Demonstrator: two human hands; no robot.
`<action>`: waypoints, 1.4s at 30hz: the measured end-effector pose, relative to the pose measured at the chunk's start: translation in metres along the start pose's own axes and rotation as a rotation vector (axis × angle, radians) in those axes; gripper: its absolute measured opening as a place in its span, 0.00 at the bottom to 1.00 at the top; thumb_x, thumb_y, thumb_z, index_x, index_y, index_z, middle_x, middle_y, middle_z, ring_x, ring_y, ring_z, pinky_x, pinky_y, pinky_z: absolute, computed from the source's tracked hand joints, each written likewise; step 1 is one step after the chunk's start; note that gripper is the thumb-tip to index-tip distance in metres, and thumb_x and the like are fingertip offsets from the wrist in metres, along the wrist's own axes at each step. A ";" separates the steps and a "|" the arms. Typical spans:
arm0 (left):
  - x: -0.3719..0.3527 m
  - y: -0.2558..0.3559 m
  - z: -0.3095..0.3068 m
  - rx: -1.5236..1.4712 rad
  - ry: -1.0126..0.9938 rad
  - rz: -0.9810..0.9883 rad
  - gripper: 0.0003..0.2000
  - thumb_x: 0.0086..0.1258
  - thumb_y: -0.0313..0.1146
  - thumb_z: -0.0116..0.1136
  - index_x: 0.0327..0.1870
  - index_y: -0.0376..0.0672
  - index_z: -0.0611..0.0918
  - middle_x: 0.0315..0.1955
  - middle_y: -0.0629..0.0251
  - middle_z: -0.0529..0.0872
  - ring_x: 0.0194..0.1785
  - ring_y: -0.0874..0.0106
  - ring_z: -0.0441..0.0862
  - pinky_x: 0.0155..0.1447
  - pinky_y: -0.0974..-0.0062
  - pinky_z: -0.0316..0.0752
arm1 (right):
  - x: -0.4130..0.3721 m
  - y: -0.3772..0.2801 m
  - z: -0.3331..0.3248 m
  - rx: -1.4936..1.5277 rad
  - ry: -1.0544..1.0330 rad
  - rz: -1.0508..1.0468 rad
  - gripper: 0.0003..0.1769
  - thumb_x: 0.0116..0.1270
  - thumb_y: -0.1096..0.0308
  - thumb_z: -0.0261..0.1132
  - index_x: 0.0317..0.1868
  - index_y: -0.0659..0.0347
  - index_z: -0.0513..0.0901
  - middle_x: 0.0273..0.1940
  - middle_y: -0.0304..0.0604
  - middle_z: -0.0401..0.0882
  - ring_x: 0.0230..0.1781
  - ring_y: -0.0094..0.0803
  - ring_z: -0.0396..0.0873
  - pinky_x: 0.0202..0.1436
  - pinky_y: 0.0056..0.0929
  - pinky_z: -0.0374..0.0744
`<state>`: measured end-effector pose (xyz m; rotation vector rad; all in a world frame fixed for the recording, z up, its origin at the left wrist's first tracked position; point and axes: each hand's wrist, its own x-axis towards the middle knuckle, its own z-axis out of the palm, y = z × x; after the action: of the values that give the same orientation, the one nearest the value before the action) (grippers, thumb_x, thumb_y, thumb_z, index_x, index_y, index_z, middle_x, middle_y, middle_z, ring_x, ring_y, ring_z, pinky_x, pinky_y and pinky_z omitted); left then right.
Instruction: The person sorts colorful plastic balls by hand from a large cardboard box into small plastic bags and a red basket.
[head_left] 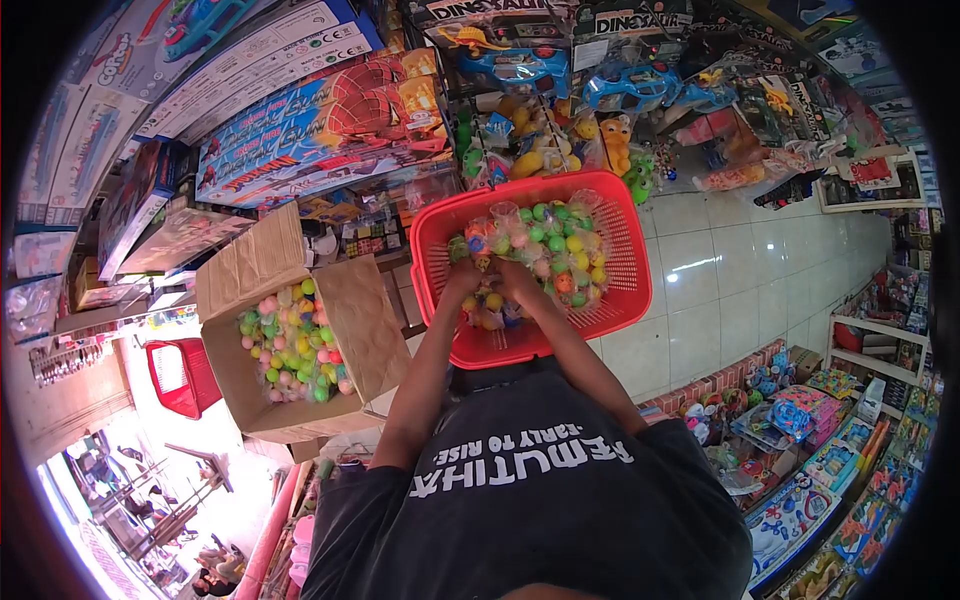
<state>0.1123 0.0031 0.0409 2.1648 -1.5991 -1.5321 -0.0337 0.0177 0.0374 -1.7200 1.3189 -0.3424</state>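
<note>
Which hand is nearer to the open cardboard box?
Left. The left hand is in the red basket, to the right of the cardboard box; the right hand is beside it, farther from the box.

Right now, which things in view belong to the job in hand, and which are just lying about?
In the job:
left hand
right hand
red basket
colourful balls inside it
probably the cardboard box of similar balls

Apparently lying about:
web-patterned box
packaged blue toys
second red basket
</note>
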 end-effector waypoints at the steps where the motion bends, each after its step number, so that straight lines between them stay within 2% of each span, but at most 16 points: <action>1: 0.002 -0.001 0.001 -0.136 -0.028 -0.039 0.13 0.52 0.30 0.55 0.37 0.31 0.77 0.31 0.46 0.81 0.35 0.60 0.82 0.30 0.67 0.76 | -0.003 -0.002 -0.005 -0.001 0.001 0.001 0.17 0.48 0.70 0.64 0.40 0.60 0.75 0.38 0.49 0.79 0.42 0.43 0.78 0.44 0.36 0.76; 3: 0.003 0.000 0.002 -0.144 -0.054 -0.042 0.14 0.52 0.29 0.54 0.39 0.30 0.75 0.31 0.46 0.81 0.33 0.61 0.82 0.28 0.68 0.76 | -0.008 -0.002 -0.014 0.023 -0.092 0.059 0.17 0.49 0.69 0.64 0.42 0.59 0.75 0.40 0.48 0.79 0.43 0.41 0.78 0.44 0.34 0.75; 8: -0.010 0.011 -0.008 -0.149 -0.069 -0.048 0.16 0.53 0.29 0.54 0.41 0.26 0.72 0.31 0.45 0.80 0.30 0.61 0.82 0.26 0.67 0.77 | -0.013 0.011 -0.016 0.150 -0.046 -0.011 0.18 0.50 0.69 0.65 0.43 0.59 0.75 0.38 0.47 0.79 0.40 0.38 0.78 0.43 0.32 0.75; 10: -0.024 0.025 -0.015 0.060 -0.076 0.023 0.15 0.54 0.29 0.54 0.40 0.27 0.74 0.34 0.44 0.80 0.35 0.59 0.82 0.31 0.65 0.78 | -0.016 0.005 -0.022 0.194 -0.024 -0.021 0.18 0.50 0.69 0.65 0.44 0.59 0.75 0.38 0.46 0.79 0.39 0.37 0.78 0.43 0.31 0.75; 13: 0.014 -0.021 0.011 0.339 -0.076 0.203 0.12 0.55 0.30 0.53 0.37 0.32 0.79 0.32 0.44 0.80 0.39 0.56 0.80 0.40 0.63 0.75 | -0.024 -0.015 -0.040 0.254 -0.061 0.062 0.18 0.51 0.69 0.64 0.44 0.60 0.74 0.37 0.46 0.78 0.39 0.36 0.78 0.41 0.30 0.74; 15: 0.008 -0.018 0.009 0.320 -0.105 0.179 0.12 0.55 0.31 0.52 0.37 0.33 0.79 0.33 0.44 0.80 0.39 0.56 0.80 0.41 0.62 0.74 | -0.027 -0.018 -0.045 0.097 -0.066 0.149 0.17 0.51 0.69 0.63 0.43 0.62 0.74 0.37 0.46 0.78 0.40 0.37 0.77 0.41 0.32 0.74; 21: -0.002 -0.010 0.013 0.411 -0.104 0.194 0.11 0.55 0.31 0.52 0.35 0.32 0.80 0.35 0.44 0.80 0.40 0.55 0.80 0.43 0.62 0.74 | -0.044 -0.032 -0.045 -0.046 0.075 0.076 0.16 0.51 0.67 0.64 0.40 0.63 0.73 0.33 0.47 0.79 0.36 0.41 0.78 0.39 0.36 0.74; 27: -0.016 -0.004 0.004 0.409 -0.077 0.252 0.09 0.54 0.29 0.53 0.32 0.33 0.80 0.33 0.45 0.81 0.40 0.55 0.81 0.43 0.63 0.76 | -0.054 -0.029 -0.033 0.141 -0.045 0.132 0.15 0.47 0.69 0.67 0.34 0.65 0.74 0.29 0.49 0.79 0.33 0.40 0.79 0.36 0.33 0.75; 31: -0.033 0.011 -0.002 0.511 -0.006 0.319 0.08 0.54 0.28 0.52 0.31 0.33 0.80 0.31 0.45 0.81 0.39 0.55 0.81 0.41 0.62 0.75 | -0.067 -0.040 -0.035 0.128 -0.086 0.170 0.15 0.48 0.70 0.66 0.35 0.66 0.74 0.28 0.48 0.79 0.31 0.38 0.79 0.34 0.32 0.75; 32: -0.037 0.011 -0.006 0.512 -0.002 0.326 0.08 0.54 0.28 0.52 0.31 0.33 0.80 0.31 0.45 0.81 0.39 0.55 0.81 0.41 0.62 0.75 | -0.069 -0.035 -0.032 0.132 -0.058 0.092 0.14 0.50 0.70 0.64 0.38 0.66 0.74 0.29 0.48 0.79 0.32 0.35 0.79 0.35 0.30 0.75; 35: -0.068 0.012 -0.024 0.455 0.027 0.450 0.08 0.55 0.26 0.50 0.33 0.32 0.79 0.32 0.45 0.81 0.39 0.54 0.80 0.42 0.62 0.75 | -0.084 -0.037 -0.027 0.179 -0.006 0.012 0.13 0.54 0.71 0.61 0.40 0.66 0.74 0.31 0.45 0.78 0.31 0.30 0.77 0.34 0.27 0.74; 37: -0.112 0.026 -0.048 0.226 -0.075 0.520 0.11 0.59 0.27 0.48 0.40 0.30 0.77 0.33 0.45 0.81 0.40 0.59 0.81 0.44 0.66 0.75 | -0.100 -0.051 -0.026 0.221 0.019 0.009 0.12 0.56 0.71 0.61 0.40 0.66 0.74 0.31 0.42 0.77 0.29 0.27 0.76 0.33 0.25 0.74; 38: -0.126 0.019 -0.050 0.229 -0.073 0.531 0.11 0.59 0.27 0.48 0.40 0.30 0.77 0.33 0.45 0.81 0.40 0.59 0.81 0.44 0.66 0.75 | -0.109 -0.062 -0.029 0.413 0.010 0.038 0.11 0.58 0.70 0.60 0.40 0.66 0.74 0.31 0.40 0.77 0.29 0.24 0.75 0.32 0.23 0.73; 40: -0.151 0.003 -0.054 -0.238 -0.161 0.707 0.14 0.63 0.30 0.49 0.47 0.32 0.75 0.35 0.52 0.81 0.40 0.67 0.80 0.46 0.72 0.75 | -0.123 -0.084 -0.041 0.713 -0.024 0.108 0.08 0.63 0.68 0.57 0.39 0.64 0.75 0.31 0.34 0.75 0.28 0.18 0.72 0.33 0.18 0.71; 41: -0.164 -0.006 -0.056 -0.241 -0.164 0.711 0.14 0.63 0.30 0.49 0.47 0.32 0.75 0.35 0.52 0.81 0.40 0.67 0.80 0.46 0.72 0.75 | -0.134 -0.091 -0.045 0.709 -0.019 0.110 0.08 0.63 0.68 0.57 0.39 0.64 0.75 0.31 0.34 0.75 0.28 0.18 0.72 0.33 0.18 0.71; 42: -0.178 -0.013 -0.061 -0.409 -0.344 0.601 0.14 0.64 0.32 0.49 0.49 0.35 0.75 0.37 0.57 0.81 0.41 0.71 0.79 0.46 0.74 0.75 | -0.144 -0.096 -0.050 0.737 -0.118 0.137 0.09 0.64 0.66 0.56 0.40 0.63 0.76 0.32 0.34 0.75 0.30 0.18 0.73 0.34 0.18 0.72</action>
<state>0.1687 0.1120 0.1837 1.1206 -1.6186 -1.8505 -0.0643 0.1202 0.1826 -1.0097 1.0351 -0.5557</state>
